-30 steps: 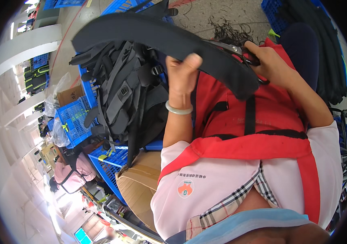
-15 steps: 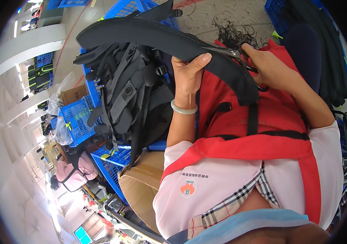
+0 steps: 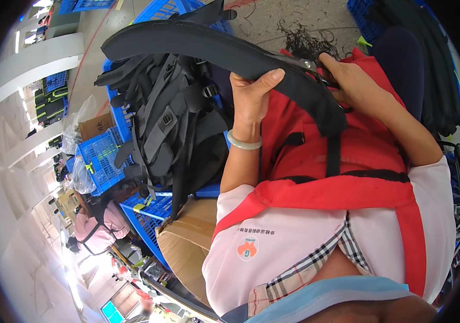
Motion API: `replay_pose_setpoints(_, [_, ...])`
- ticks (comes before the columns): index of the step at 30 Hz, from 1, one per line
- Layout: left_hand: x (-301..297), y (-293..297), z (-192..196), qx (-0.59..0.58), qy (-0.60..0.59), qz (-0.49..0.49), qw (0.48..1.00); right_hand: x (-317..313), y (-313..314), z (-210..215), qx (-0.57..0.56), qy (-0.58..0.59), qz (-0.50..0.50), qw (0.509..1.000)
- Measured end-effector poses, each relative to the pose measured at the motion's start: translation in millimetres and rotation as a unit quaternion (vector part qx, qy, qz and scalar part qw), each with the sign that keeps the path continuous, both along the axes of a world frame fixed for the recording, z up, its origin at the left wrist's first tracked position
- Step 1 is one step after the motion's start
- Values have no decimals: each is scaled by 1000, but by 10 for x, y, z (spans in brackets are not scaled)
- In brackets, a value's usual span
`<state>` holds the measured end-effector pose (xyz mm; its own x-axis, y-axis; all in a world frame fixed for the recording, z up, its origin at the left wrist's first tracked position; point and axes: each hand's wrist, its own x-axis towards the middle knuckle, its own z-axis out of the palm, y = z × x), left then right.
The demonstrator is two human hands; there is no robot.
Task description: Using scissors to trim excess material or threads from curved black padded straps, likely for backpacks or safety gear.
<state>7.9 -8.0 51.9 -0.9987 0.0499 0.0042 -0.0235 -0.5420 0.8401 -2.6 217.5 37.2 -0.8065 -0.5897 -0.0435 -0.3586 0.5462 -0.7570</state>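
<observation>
A long curved black padded strap (image 3: 187,42) stretches across the upper middle. My left hand (image 3: 252,94) grips its lower edge, thumb on top and fingers behind. My right hand (image 3: 356,81) is wrapped round the dark handles of a pair of scissors (image 3: 309,64), whose metal pivot shows at the strap's far edge. The blades are mostly hidden, and whether they are apart I cannot tell. The strap's near end hangs over the red apron (image 3: 300,161) on my lap.
To my left, a blue crate (image 3: 126,116) is heaped with black straps and buckles (image 3: 168,121). A cardboard box (image 3: 189,229) stands nearer me. Dark trimmings (image 3: 308,40) litter the floor ahead. Long black pieces (image 3: 423,70) lie in a blue crate at right. Another person (image 3: 98,229) works far left.
The strap's near end has shifted slightly right. My right hand and the scissors have moved a little up and left along the strap's edge. My left hand keeps its grip.
</observation>
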Motion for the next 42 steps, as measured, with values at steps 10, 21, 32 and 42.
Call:
replay_pose_setpoints(10, [-123,-251,16,23,31,1,999,-2,-16,4,-20,-21,1,1000])
replay_pose_setpoints(21, [-21,-112,-3,16,-6,46,999,14,-128,131,-27,27,-12,999])
replay_pose_setpoints(32, [9,-90,-118,5,2,29,1000,0,-107,35,-3,-1,7,1000])
replay_pose_setpoints(42, [34,-69,-111,14,8,24,1000,11,-89,-102,-21,43,-16,999])
